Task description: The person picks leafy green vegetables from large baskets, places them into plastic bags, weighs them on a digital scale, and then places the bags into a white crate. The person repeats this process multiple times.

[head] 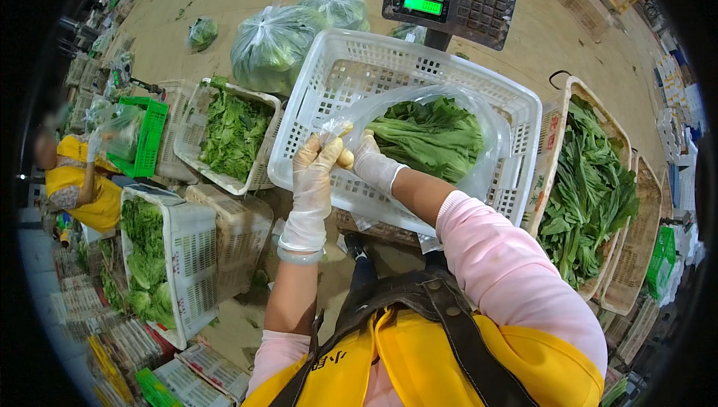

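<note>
Both of my hands wear thin translucent gloves and meet over a white perforated plastic basket [405,49]. Inside it lies a clear plastic bag [496,138] with a bunch of leafy greens [429,132], stems pointing left toward my hands. My left hand [317,163] pinches the gathered neck of the bag at the basket's left side. Right beside it, my right hand [373,163] is closed at the bag's neck, near the stem ends; its fingertips are partly hidden. Behind the basket stands a digital scale's display and keypad [449,0], lit green.
Knotted bags of greens [275,42] stand behind the basket at left. A crate of leafy greens [233,126] sits left, a crate of lettuce [193,261] nearer. Long dark greens fill a crate [583,194] at right. A person in a yellow vest [81,183] handles a bag at far left.
</note>
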Demonstrator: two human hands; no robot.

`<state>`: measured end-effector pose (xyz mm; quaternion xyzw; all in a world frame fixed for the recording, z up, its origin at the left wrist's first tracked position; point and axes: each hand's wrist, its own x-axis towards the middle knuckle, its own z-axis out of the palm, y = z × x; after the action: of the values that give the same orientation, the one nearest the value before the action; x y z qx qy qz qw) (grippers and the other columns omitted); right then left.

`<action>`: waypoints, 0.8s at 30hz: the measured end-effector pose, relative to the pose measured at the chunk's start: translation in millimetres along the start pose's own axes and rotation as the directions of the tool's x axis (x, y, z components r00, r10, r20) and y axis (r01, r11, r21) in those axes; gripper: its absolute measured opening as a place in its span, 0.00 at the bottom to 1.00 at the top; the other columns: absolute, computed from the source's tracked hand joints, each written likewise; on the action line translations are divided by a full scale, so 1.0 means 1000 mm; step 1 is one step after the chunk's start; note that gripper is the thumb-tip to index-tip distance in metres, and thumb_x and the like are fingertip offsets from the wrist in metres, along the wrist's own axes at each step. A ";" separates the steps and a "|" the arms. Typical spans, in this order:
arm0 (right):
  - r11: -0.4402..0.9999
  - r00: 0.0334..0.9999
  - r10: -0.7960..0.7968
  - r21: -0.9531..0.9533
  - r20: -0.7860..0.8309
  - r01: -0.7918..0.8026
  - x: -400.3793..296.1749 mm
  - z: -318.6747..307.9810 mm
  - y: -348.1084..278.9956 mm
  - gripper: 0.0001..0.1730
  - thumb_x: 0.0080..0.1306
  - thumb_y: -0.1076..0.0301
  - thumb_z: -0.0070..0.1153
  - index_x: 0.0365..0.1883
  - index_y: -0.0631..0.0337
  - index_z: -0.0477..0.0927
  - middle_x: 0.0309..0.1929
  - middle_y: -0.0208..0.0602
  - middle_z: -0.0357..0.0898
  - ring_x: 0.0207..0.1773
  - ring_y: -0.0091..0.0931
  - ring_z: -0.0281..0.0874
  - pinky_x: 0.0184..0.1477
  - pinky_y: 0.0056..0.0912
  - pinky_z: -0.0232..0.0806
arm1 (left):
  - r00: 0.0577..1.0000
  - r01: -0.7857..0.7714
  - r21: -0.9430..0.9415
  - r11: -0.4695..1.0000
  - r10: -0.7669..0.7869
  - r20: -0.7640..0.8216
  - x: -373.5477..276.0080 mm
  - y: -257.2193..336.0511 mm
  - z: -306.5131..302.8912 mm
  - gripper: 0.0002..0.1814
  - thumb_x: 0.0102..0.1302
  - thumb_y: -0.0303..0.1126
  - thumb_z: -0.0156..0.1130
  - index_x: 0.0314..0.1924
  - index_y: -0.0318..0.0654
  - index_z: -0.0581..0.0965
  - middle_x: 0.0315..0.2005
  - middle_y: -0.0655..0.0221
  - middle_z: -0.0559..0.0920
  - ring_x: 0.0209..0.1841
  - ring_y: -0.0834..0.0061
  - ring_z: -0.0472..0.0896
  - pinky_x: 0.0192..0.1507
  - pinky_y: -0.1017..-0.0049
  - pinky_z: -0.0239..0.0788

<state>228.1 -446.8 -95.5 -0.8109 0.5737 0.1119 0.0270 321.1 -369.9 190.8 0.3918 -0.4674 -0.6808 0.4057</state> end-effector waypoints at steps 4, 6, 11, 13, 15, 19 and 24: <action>0.998 0.869 -0.025 0.068 0.495 -0.010 -0.075 -0.160 0.028 0.26 0.55 0.56 0.57 0.53 0.53 0.79 0.55 0.36 0.77 0.58 0.30 0.75 0.52 0.40 0.67 | 1.000 0.003 0.039 0.999 -0.002 -0.019 0.000 0.000 -0.006 0.13 0.67 0.31 0.57 0.50 0.39 0.79 0.22 0.76 0.79 0.21 0.88 0.71 0.27 0.87 0.63; 0.981 0.913 0.004 0.176 0.409 -0.083 -0.112 -0.204 0.057 0.23 0.48 0.55 0.60 0.42 0.54 0.84 0.47 0.37 0.82 0.50 0.30 0.80 0.46 0.33 0.71 | 0.998 0.059 0.068 0.996 -0.058 -0.020 0.010 -0.005 -0.009 0.13 0.68 0.31 0.57 0.51 0.39 0.78 0.22 0.76 0.79 0.18 0.90 0.68 0.22 0.88 0.59; 0.655 0.972 0.141 0.718 0.190 -0.235 -0.167 -0.231 0.113 0.32 0.40 0.60 0.64 0.44 0.66 0.78 0.38 0.53 0.80 0.43 0.42 0.80 0.45 0.37 0.72 | 0.998 0.059 0.105 0.993 -0.061 0.014 0.019 -0.002 -0.010 0.14 0.68 0.33 0.57 0.53 0.39 0.74 0.23 0.75 0.80 0.14 0.93 0.62 0.16 0.90 0.53; 0.816 0.976 0.173 0.537 0.130 -0.216 -0.173 -0.224 0.115 0.34 0.39 0.54 0.68 0.43 0.65 0.76 0.39 0.51 0.79 0.43 0.41 0.79 0.46 0.38 0.71 | 0.996 0.003 0.138 0.990 -0.015 0.089 0.026 -0.001 -0.002 0.17 0.68 0.34 0.56 0.56 0.39 0.72 0.24 0.74 0.80 0.14 0.93 0.62 0.16 0.90 0.55; 0.920 0.981 0.177 0.340 0.076 -0.192 -0.166 -0.211 0.108 0.42 0.39 0.49 0.71 0.52 0.60 0.73 0.46 0.49 0.77 0.48 0.40 0.77 0.48 0.38 0.72 | 0.991 -0.004 0.187 0.982 -0.021 0.132 0.023 0.013 0.015 0.19 0.68 0.33 0.56 0.57 0.40 0.71 0.29 0.73 0.82 0.14 0.94 0.62 0.16 0.90 0.56; 0.888 0.993 0.114 0.443 0.042 -0.121 -0.140 -0.169 0.087 0.39 0.46 0.55 0.67 0.57 0.58 0.70 0.46 0.48 0.77 0.50 0.37 0.78 0.49 0.37 0.71 | 0.971 -0.090 0.212 0.973 0.038 0.237 0.020 0.030 0.052 0.20 0.68 0.32 0.57 0.59 0.40 0.70 0.32 0.72 0.83 0.15 0.94 0.62 0.16 0.90 0.56; 0.895 0.995 0.078 0.436 0.061 -0.096 -0.098 -0.140 0.084 0.18 0.61 0.58 0.51 0.47 0.53 0.79 0.46 0.40 0.80 0.51 0.34 0.79 0.49 0.36 0.71 | 0.985 -0.090 0.291 0.953 0.042 0.167 0.007 0.033 0.051 0.20 0.69 0.30 0.55 0.60 0.40 0.70 0.33 0.72 0.83 0.18 0.94 0.64 0.19 0.91 0.57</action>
<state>140.0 -409.1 68.5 -0.7551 0.6192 -0.0018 0.2157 278.0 -367.7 234.7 0.3769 -0.6080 -0.6179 0.3262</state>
